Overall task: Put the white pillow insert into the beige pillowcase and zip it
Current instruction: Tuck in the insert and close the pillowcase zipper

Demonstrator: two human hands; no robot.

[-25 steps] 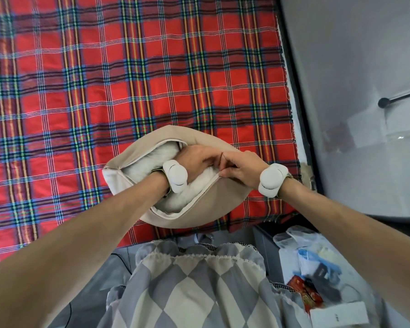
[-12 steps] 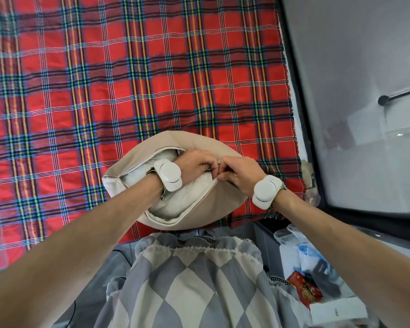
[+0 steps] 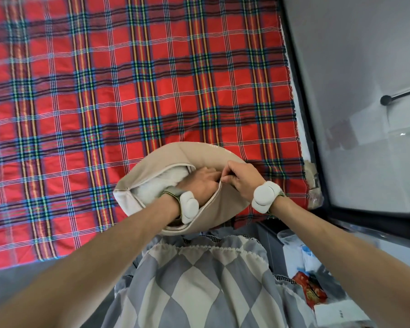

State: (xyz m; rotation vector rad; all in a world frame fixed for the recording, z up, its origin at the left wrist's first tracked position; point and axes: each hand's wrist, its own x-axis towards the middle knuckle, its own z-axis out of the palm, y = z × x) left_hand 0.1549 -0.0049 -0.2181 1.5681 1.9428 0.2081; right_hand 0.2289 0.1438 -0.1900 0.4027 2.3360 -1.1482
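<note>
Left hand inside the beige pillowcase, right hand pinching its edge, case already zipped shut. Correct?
No. The head view shows the pillowcase open, white insert visible through the gap. Left hand inside and right hand pinching the edge are right.

Red plaid bedspread (image 3: 152, 79); grey wall (image 3: 353, 55) right, perhaps glass.

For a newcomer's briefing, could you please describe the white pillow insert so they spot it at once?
Find the red plaid blanket; at its near edge lies a beige pillowcase. The white pillow insert shows in its open mouth, white against beige.
</note>
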